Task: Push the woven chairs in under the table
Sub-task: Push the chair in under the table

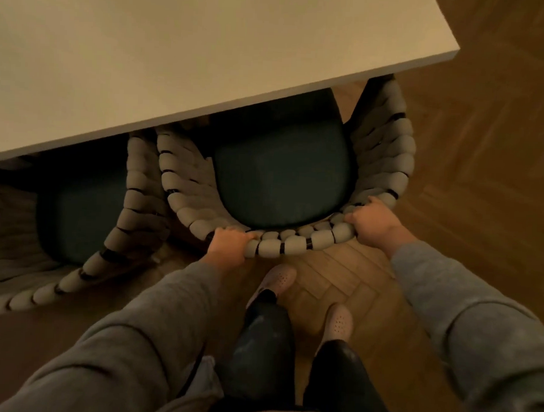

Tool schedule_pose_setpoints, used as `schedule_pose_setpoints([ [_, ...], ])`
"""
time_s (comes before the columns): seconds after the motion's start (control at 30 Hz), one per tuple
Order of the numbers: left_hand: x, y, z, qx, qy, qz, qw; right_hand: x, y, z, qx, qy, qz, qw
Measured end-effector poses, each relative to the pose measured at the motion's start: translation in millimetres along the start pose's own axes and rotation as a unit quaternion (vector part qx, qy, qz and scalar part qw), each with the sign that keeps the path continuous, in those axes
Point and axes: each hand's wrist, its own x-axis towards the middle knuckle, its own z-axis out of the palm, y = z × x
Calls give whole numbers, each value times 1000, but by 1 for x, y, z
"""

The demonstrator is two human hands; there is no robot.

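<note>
Step in hand is pushing: my left hand [227, 246] and right hand [372, 224] clasp the back of the woven chair [386, 154], half under the table [208, 65]; next, I judge, a straight shove.

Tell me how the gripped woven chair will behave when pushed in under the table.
The woven chair will likely slide rather than tip: the left hand and right hand grip its back rim, and the wooden floor looks smooth. Its padded weave probably gives slightly under the grip.
</note>
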Motion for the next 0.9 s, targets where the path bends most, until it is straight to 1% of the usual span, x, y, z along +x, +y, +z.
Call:
schedule_pose_setpoints([
  [0.1,-16,16,0,17,-31,-28,999,-16,-2,13,13,-2,-14,1000],
  [0.2,-33,36,12,30,-56,-37,997,-37,-6,30,22,11,-33,999],
  [0.43,-57,70,21,59,-47,-30,997,-62,-2,70,22,12,-22,999],
  [0.6,-40,71,3,43,-21,-29,998,-50,17,64,21,19,-9,1000],
  [0.73,-29,57,-15,51,-38,-56,996,-31,13,57,40,38,-12,998],
  [0.9,-20,40,-30,52,-56,-59,995,-15,10,45,45,46,-22,998],
])
